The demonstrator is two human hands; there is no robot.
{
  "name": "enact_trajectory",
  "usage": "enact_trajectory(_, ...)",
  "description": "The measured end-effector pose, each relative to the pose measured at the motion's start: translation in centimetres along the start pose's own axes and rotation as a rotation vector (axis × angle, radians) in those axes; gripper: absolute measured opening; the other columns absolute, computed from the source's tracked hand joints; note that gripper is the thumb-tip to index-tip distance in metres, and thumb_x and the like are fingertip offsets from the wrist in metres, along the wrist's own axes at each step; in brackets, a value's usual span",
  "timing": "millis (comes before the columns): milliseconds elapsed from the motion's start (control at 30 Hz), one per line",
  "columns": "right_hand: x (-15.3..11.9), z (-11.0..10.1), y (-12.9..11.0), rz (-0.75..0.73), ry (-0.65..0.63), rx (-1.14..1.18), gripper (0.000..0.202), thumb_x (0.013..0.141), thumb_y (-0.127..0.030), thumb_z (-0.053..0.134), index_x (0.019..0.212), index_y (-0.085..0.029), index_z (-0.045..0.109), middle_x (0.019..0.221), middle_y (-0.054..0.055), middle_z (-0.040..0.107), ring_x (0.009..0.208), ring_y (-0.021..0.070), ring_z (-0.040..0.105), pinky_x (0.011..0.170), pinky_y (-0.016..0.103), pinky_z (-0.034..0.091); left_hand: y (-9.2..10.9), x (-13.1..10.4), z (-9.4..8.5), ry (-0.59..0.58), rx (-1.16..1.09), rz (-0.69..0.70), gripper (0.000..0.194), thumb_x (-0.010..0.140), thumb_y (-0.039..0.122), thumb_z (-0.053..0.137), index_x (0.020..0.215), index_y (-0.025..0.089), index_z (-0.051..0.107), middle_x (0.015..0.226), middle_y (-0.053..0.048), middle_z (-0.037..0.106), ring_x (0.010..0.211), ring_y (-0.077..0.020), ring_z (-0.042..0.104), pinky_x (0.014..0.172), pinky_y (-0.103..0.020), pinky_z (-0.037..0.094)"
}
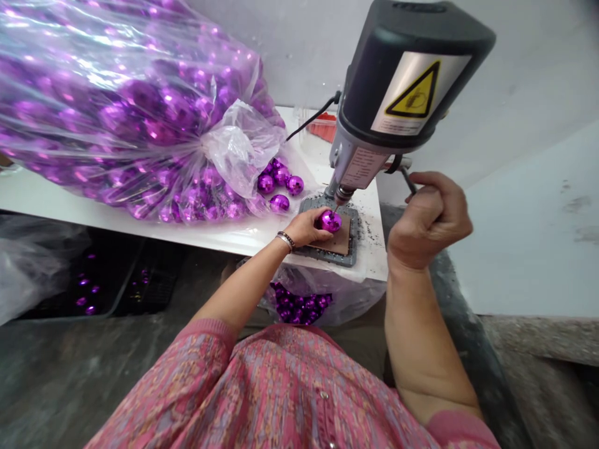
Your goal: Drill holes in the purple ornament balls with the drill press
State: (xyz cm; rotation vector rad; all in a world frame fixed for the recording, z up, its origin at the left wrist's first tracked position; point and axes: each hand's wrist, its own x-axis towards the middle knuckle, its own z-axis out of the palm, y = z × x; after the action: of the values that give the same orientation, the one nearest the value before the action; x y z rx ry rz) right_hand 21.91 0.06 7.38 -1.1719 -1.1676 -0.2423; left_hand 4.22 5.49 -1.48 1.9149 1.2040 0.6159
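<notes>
Between the thumb and fingers of my left hand (307, 228) is a shiny purple mirror-faceted ball (330, 221). The hand steadies it over a brown board (340, 242) on the grey base (353, 254) of a drill press (362, 149). Right above the ball is the drill chuck (344, 194) with a thin bit; whether the bit has entered the ball I cannot tell. My right hand (429, 218) is closed around the feed lever (409, 179) at the press's right side. Dark shavings (369, 232) lie scattered around the base.
A big clear plastic bag (140, 125) full of purple balls covers the table's left side. Several loose balls (279, 202) lie by its mouth. Another bag of balls (302, 307) hangs below the table's front edge. Dark crates (116, 293) stand lower left; a red item (324, 126) sits behind.
</notes>
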Motion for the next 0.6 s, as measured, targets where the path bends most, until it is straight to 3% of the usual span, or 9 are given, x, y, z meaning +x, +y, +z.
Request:
enact_trajectory(233, 3.6, -0.4, -2.4, 0.070, -0.085, 0.022, 0.037, 0.088, -0.015, 0.041, 0.094, -0.006, 0.076, 0.067, -0.001, 0.058, 0.059, -0.0049, 0.043, 0.063, 0.010, 0.039, -0.1, 0.0, 0.4, 0.045, 0.019, 0.020, 0.055, 0.073, 0.021, 0.084, 0.127, 0.016, 0.071, 0.119, -0.006, 0.077, 0.114, -0.0257, 0.069, 0.107, -0.038, 0.053)
enact_trajectory(367, 6.3, 0.0, -3.1, 0.139, -0.198, 0.017, 0.038, 0.090, -0.015, 0.042, 0.097, -0.005, 0.079, 0.076, 0.002, 0.068, 0.064, -0.0021, 0.054, 0.064, 0.013, 0.040, 0.0, -1.0, -0.3, 0.119, -0.048, 0.010, 0.061, 0.071, 0.026, 0.086, 0.129, 0.014, 0.070, 0.122, -0.011, 0.075, 0.116, -0.0274, 0.068, 0.108, -0.041, 0.053)
enact_trajectory(433, 7.3, 0.2, -3.0, 0.137, -0.233, 0.018, 0.037, 0.091, -0.017, 0.045, 0.096, -0.006, 0.080, 0.079, 0.004, 0.071, 0.066, -0.0015, 0.057, 0.067, 0.015, 0.043, -0.7, -3.4, -0.9, 0.146, -0.173, 0.012, 0.065, 0.069, 0.032, 0.088, 0.129, 0.016, 0.069, 0.123, -0.010, 0.075, 0.115, -0.0264, 0.069, 0.107, -0.041, 0.054)
enact_trajectory(500, 7.8, 0.4, -2.5, 0.131, -0.227, 0.041, 0.036, 0.092, -0.018, 0.047, 0.095, -0.008, 0.081, 0.080, 0.003, 0.072, 0.065, -0.0023, 0.057, 0.066, 0.014, 0.043, -2.4, -7.6, -1.4, 0.132, -0.396, -0.045, 0.072, 0.063, 0.035, 0.093, 0.129, 0.019, 0.069, 0.124, -0.008, 0.076, 0.113, -0.0248, 0.070, 0.105, -0.039, 0.055)
enact_trajectory(600, 7.6, 0.4, -1.2, 0.101, -0.196, 0.017, 0.037, 0.094, -0.026, 0.047, 0.098, -0.013, 0.081, 0.081, 0.000, 0.072, 0.067, -0.0031, 0.058, 0.065, 0.013, 0.040, -6.7, -16.3, -2.2, 0.118, -0.842, -0.390, 0.070, 0.058, 0.037, 0.096, 0.121, 0.020, 0.070, 0.110, -0.008, 0.078, 0.091, -0.0221, 0.075, 0.087, -0.036, 0.061)
